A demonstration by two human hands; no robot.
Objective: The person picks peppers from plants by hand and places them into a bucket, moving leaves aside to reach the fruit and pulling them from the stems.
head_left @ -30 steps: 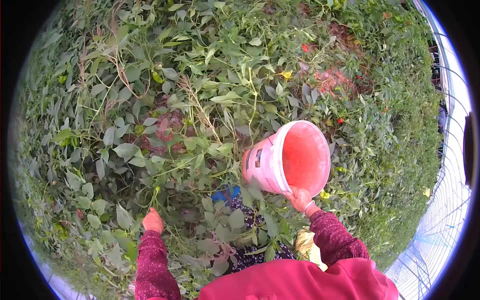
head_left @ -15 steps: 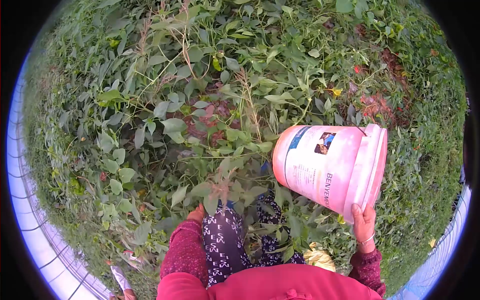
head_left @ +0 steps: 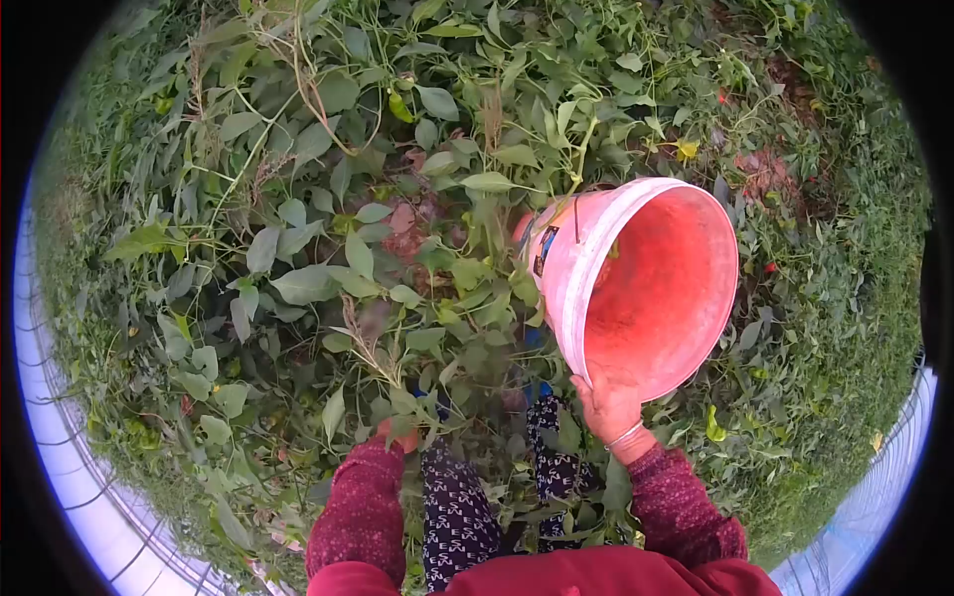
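Leaves (head_left: 308,283) around tilted pink bucket (head_left: 661,288)

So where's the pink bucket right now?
In the head camera view, the pink bucket is right of center, tipped on its side among the green leaves, its rim held by the person's right hand.

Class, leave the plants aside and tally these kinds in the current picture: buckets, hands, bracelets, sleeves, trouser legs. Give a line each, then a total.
Buckets: 1, the pink bucket
Hands: 2, the left hand, partly hidden, and right hand
Bracelets: 1, the bracelet
Sleeves: 2, left sleeve, right sleeve
Trouser legs: 2, left leg, right leg
Total: 8
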